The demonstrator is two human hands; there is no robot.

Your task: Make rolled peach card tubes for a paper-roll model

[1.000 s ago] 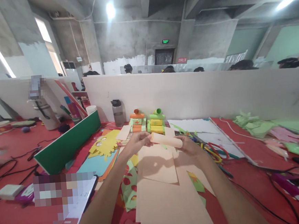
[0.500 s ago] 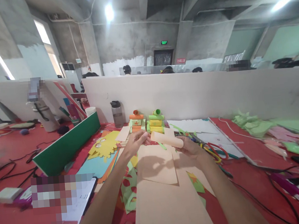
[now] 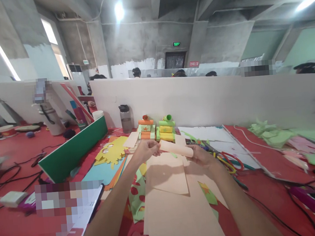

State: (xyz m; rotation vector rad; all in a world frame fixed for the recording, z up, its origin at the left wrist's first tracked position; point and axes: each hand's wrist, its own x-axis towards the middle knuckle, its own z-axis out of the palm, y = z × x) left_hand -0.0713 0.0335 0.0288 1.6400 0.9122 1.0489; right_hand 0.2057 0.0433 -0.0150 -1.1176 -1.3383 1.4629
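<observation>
A roll of pale peach paper [image 3: 175, 149] is held level above the table between my two hands. My left hand [image 3: 147, 151] has thumb and fingers closed at its left end. My right hand [image 3: 202, 156] grips the other end, its fingers partly hidden behind the roll. Beneath lie flat sheets of peach paper [image 3: 179, 218], with a smaller sheet [image 3: 169, 175] on top. Just beyond the hands stand two paper models of stacked rolls, an orange and green one [image 3: 146, 129] and a green and yellow one [image 3: 166, 128].
Scissors [image 3: 228, 159] lie right of my right hand, beside white sheets [image 3: 216, 137]. At left are yellow cut paper [image 3: 112, 150], blue paper [image 3: 99, 171] and an upright green board [image 3: 75, 150]. A water bottle [image 3: 125, 119] stands before the white partition [image 3: 199, 100]. Cables cross the red tabletop.
My left hand's fingers have closed more tightly at the roll's left end. The roll and my right hand stay nearly in place; the whole view has shifted slightly.
</observation>
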